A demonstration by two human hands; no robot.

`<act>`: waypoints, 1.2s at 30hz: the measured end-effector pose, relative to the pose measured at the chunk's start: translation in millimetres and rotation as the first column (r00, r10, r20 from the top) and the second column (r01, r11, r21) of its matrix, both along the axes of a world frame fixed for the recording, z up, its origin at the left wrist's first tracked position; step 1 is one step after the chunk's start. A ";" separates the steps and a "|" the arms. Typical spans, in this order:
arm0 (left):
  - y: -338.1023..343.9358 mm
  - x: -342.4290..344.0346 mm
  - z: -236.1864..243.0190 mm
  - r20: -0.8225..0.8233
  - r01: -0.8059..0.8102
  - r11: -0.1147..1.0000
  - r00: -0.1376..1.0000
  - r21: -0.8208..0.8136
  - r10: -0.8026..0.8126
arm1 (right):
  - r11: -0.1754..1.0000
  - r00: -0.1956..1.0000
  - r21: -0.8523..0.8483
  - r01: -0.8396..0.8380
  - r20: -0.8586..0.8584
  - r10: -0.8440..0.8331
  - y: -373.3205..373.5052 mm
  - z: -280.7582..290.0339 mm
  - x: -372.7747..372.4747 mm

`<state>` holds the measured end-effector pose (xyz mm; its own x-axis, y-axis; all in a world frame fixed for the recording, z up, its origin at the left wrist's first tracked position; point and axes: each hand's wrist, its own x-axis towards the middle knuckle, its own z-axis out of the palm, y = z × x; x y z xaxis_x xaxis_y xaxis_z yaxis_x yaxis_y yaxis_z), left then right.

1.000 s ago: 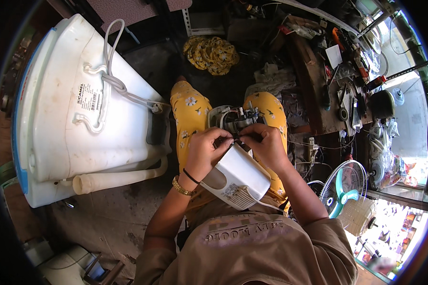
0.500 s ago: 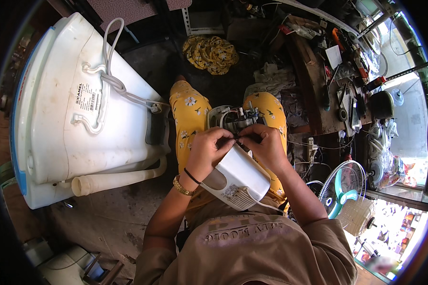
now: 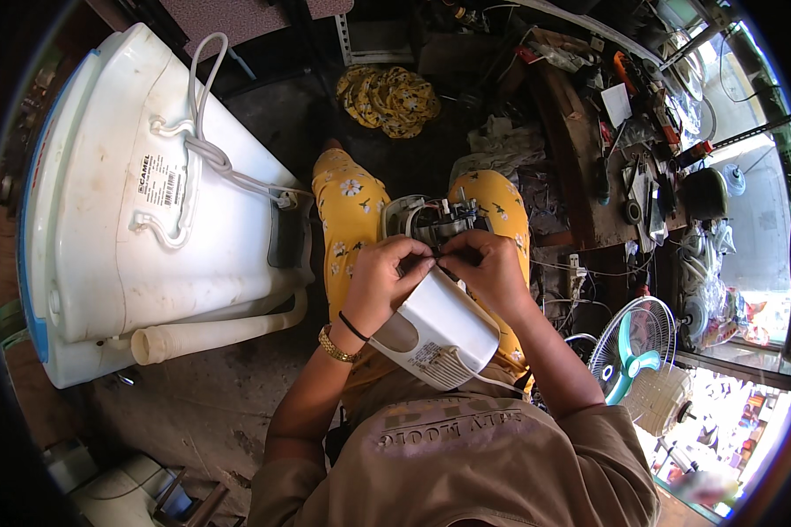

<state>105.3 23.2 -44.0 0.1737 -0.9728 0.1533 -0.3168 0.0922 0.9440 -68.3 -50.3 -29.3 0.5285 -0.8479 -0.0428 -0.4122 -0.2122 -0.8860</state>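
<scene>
In my lap lies a white plastic appliance housing (image 3: 453, 327) with vent slots and a cord at its near end. Its far end is opened up, and an exposed motor assembly (image 3: 444, 218) with wires and metal parts sits there between my knees. My left hand (image 3: 388, 274) and my right hand (image 3: 490, 270) meet just above the housing's far edge. Both are closed in a pinch, fingertips almost touching. Something small, dark and thin shows between them; my fingers hide most of it, and its kind cannot be made out.
A large white washing machine body (image 3: 105, 211) with a grey cord and drain hose (image 3: 211, 335) lies to my left. On the right are a wooden bench (image 3: 580, 176) with several tools and a standing fan (image 3: 634, 351). A yellow floral cloth (image 3: 388, 101) lies ahead on the floor.
Almost nothing differs. Both hands keep their pinch at the same spot above the housing, with at most a slight shift of the fingers.
</scene>
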 end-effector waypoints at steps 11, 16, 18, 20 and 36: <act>-1.0 1.6 -3.7 0.010 0.050 0.995 0.999 -0.091 -0.049 | 0.978 0.995 -0.198 -0.067 -0.084 0.051 6.7 3.5 3.7; -2.0 5.4 -2.4 0.251 0.071 0.987 0.968 -0.145 -0.033 | 0.990 0.997 -0.136 -0.044 -0.062 0.035 12.9 9.5 1.5; -2.3 5.4 -4.7 0.273 0.038 0.991 0.962 -0.125 -0.002 | 0.997 0.997 -0.038 -0.070 0.026 0.071 13.4 7.5 -4.3; -2.2 7.3 -10.1 0.280 0.008 0.995 0.960 -0.095 0.019 | 0.986 0.976 0.112 -0.127 0.192 0.104 13.4 2.1 -14.5; 5.4 4.3 -12.9 0.070 -0.059 0.994 0.996 0.096 0.053 | 0.640 0.781 -0.528 -0.558 -0.595 0.190 -0.4 21.3 6.3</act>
